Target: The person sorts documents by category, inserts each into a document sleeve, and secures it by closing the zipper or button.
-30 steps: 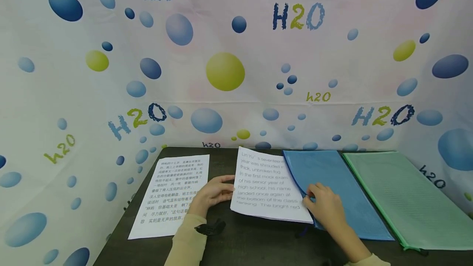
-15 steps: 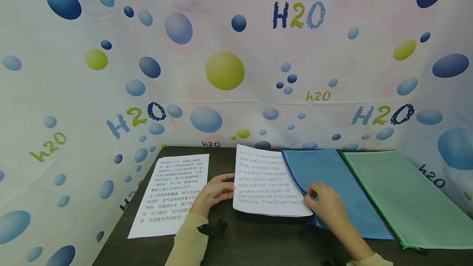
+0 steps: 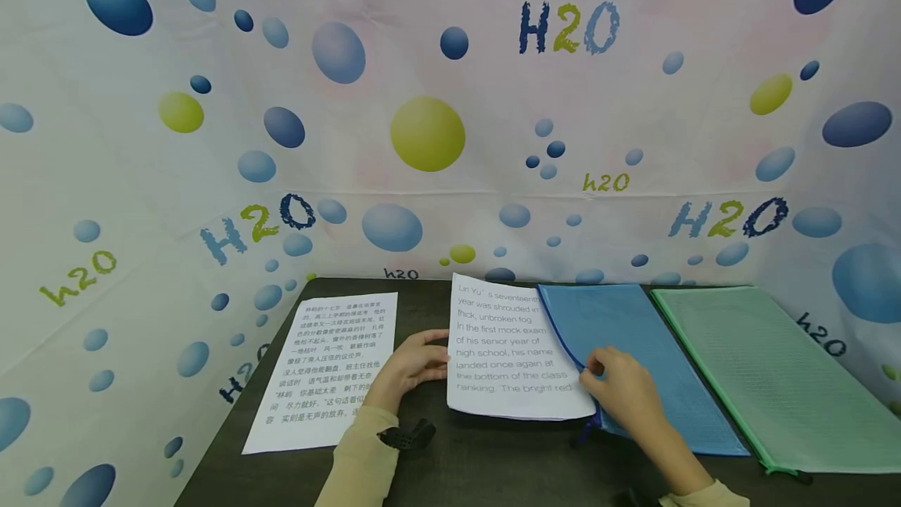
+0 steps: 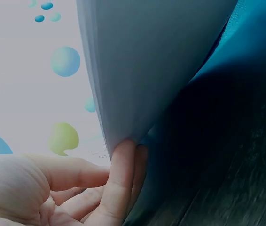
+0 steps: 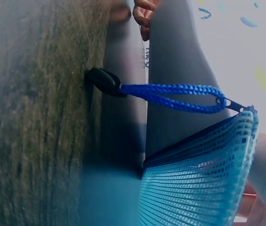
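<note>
A stack of white paper (image 3: pixel 500 350) with printed English text stands between both hands, raised at its left side, its right side at the mouth of a blue mesh zipper pouch (image 3: pixel 626 315). My left hand (image 3: pixel 408 366) pinches the stack's left edge; in the left wrist view its fingers (image 4: pixel 122 165) lie against the paper. My right hand (image 3: pixel 622 390) pinches the pouch's near left edge between thumb and fingers. In the right wrist view, a blue cord pull (image 5: pixel 175 89) with a black end hangs from the pouch's corner. How far the paper reaches inside is hidden.
A printed sheet with Chinese text (image 3: pixel 324 374) lies at the left, partly under the left forearm. To the right, a green mesh zipper pouch (image 3: pixel 781 382) lies flat beside the blue one. The dark table (image 3: pixel 486 468) meets a patterned backdrop (image 3: pixel 450 202) behind.
The paper stack has turned slightly, its lower left corner shifting a little right, and its bottom curl has changed. Both hands keep nearly the same places and grips.
</note>
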`<state>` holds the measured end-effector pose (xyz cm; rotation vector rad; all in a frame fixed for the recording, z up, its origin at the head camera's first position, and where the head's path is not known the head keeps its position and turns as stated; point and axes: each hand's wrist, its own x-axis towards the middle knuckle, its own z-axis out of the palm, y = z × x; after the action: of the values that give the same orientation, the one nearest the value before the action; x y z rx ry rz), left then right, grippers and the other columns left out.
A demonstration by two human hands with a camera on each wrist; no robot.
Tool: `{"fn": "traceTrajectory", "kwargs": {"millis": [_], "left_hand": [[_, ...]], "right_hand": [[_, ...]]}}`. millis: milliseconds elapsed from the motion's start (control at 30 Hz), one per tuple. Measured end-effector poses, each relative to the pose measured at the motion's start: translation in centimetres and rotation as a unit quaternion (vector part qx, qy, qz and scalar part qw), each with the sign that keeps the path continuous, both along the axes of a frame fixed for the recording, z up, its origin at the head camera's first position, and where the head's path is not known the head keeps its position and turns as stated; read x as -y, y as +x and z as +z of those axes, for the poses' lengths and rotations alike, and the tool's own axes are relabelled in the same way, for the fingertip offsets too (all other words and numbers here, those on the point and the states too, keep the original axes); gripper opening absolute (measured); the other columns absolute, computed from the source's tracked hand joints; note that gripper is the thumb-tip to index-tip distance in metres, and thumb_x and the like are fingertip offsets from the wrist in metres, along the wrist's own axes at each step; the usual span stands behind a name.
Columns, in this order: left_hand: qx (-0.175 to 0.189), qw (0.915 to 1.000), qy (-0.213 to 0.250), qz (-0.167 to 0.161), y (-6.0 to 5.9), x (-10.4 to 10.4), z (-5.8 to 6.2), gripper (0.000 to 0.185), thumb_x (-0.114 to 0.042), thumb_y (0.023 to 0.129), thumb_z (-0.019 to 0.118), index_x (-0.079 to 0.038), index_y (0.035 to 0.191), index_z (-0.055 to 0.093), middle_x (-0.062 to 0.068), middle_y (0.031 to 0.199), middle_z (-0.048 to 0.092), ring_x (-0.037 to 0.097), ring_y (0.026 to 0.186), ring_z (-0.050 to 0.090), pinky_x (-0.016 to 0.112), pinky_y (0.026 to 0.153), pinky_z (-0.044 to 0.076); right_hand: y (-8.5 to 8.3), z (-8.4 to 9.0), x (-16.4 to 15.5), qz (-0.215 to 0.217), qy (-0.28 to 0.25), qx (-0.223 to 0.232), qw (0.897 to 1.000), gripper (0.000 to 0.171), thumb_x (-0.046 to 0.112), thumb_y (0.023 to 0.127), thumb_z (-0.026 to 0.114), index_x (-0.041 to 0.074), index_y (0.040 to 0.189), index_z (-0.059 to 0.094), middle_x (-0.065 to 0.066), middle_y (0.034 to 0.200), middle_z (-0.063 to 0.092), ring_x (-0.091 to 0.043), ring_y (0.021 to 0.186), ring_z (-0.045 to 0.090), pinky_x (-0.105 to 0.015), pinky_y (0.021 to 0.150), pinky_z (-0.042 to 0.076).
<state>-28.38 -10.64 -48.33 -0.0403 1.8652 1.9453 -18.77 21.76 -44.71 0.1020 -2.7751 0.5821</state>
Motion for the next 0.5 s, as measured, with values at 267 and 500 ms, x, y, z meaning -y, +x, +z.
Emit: {"fn": "traceTrajectory", "kwargs": {"millis": [267, 500], "left_hand": [[0.007, 0.9995, 0.027, -0.012, 0.2, -0.8, 0.2, 0.06, 0.008, 0.09, 0.057, -0.002, 0.146, 0.039, 0.014, 0.105, 0.062, 0.016, 0.081, 0.064, 0.029, 0.071, 0.057], [-0.002, 0.999, 0.037, -0.024, 0.8, -2.3, 0.2, 0.06, 0.008, 0.09, 0.056, -0.001, 0.147, 0.038, 0.014, 0.105, 0.063, 0.015, 0.082, 0.064, 0.031, 0.072, 0.058]], "right_hand": [[-0.1, -0.1, 0.3, -0.003, 0.012, 0.002, 1.0, 0.012, 0.012, 0.075, 0.067, 0.013, 0.069, 0.057, 0.0, 0.07, 0.053, -0.015, 0.062, 0.041, -0.029, 0.056, 0.034], [-0.1, -0.3, 0.5, 0.002, 0.028, -0.015, 0.999, 0.014, 0.011, 0.074, 0.069, 0.013, 0.068, 0.056, 0.0, 0.07, 0.054, -0.014, 0.061, 0.042, -0.029, 0.054, 0.035]]}}
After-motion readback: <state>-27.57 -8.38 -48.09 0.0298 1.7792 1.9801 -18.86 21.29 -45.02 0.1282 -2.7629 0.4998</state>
